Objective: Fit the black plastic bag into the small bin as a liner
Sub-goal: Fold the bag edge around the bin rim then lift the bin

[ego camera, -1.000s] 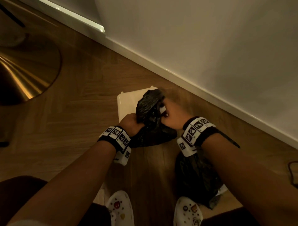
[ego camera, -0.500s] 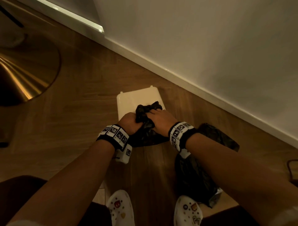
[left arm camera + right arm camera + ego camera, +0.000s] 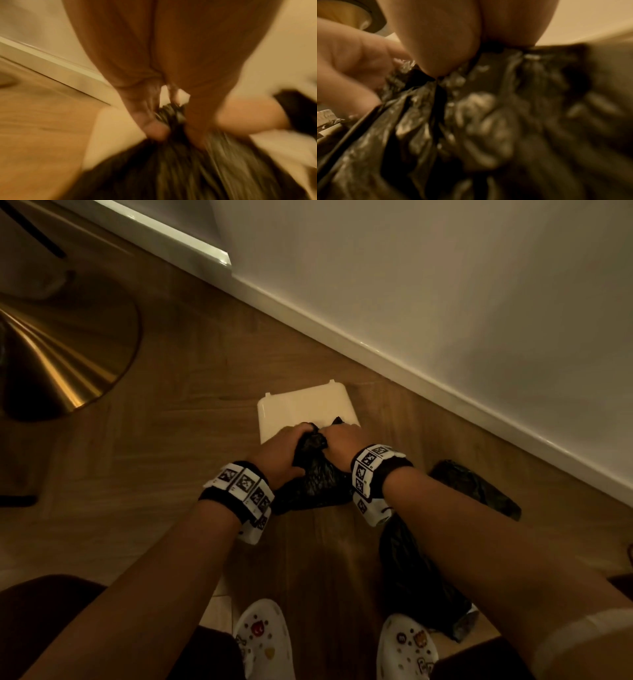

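A crumpled black plastic bag (image 3: pixel 313 474) hangs bunched between my two hands over the floor, just in front of a cream rectangular lid (image 3: pixel 305 409). My left hand (image 3: pixel 284 451) grips the gathered top of the bag from the left; in the left wrist view the left hand (image 3: pixel 164 121) pinches the bunched black plastic (image 3: pixel 180 162). My right hand (image 3: pixel 342 440) grips the same neck from the right, and in the right wrist view the right hand (image 3: pixel 440 65) presses into the wrinkled bag (image 3: pixel 471 121). The bin's body is hidden under the bag and hands.
A second dark bag (image 3: pixel 421 580) lies on the wooden floor under my right forearm, beside my white clogs (image 3: pixel 263 642). A white wall and skirting board (image 3: pixel 394 364) run diagonally behind. A brass round base (image 3: pixel 61 350) stands at the left.
The tall bunch of bag held up a second ago has been pulled down and squeezed small between the hands. The right hand has moved left and down, closer to the left hand.
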Demonstrator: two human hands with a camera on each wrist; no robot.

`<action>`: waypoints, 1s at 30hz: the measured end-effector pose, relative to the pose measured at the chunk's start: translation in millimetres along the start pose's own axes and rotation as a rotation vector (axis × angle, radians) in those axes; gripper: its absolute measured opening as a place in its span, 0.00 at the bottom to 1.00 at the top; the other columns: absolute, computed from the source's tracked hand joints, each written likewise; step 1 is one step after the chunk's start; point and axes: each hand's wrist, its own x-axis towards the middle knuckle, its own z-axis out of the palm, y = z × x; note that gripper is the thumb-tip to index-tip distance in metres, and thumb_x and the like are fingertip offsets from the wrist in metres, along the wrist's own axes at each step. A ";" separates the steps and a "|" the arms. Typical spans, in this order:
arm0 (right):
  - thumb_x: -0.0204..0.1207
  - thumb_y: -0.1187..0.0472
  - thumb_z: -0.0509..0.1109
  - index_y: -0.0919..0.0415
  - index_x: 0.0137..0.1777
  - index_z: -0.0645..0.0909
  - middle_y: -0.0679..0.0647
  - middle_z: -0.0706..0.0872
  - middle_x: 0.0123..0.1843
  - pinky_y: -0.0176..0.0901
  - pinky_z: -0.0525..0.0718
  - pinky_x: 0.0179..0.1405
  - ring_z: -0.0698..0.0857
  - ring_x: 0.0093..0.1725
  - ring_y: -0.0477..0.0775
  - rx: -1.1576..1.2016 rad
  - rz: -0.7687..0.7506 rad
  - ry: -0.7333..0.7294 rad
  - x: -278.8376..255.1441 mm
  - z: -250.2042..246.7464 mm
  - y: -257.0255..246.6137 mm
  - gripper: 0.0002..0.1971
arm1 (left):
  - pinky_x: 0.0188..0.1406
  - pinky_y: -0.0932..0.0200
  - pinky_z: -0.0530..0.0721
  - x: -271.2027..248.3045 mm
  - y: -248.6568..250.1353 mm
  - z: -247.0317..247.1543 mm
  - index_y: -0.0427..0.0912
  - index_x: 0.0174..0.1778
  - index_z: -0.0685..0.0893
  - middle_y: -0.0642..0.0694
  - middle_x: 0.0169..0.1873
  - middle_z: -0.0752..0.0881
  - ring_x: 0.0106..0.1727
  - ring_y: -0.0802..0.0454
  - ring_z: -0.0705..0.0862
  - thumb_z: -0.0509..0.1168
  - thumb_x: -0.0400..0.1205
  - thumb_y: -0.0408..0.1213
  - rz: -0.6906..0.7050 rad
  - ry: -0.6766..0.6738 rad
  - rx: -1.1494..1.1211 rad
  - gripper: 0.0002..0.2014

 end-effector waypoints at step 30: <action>0.84 0.57 0.59 0.59 0.64 0.79 0.59 0.88 0.57 0.47 0.75 0.48 0.85 0.55 0.62 0.039 -0.042 0.013 -10.4 5.0 18.9 0.13 | 0.57 0.52 0.85 -14.1 -5.4 21.3 0.50 0.71 0.61 0.45 0.65 0.67 0.58 0.49 0.79 0.79 0.69 0.42 0.026 -0.008 -0.094 0.40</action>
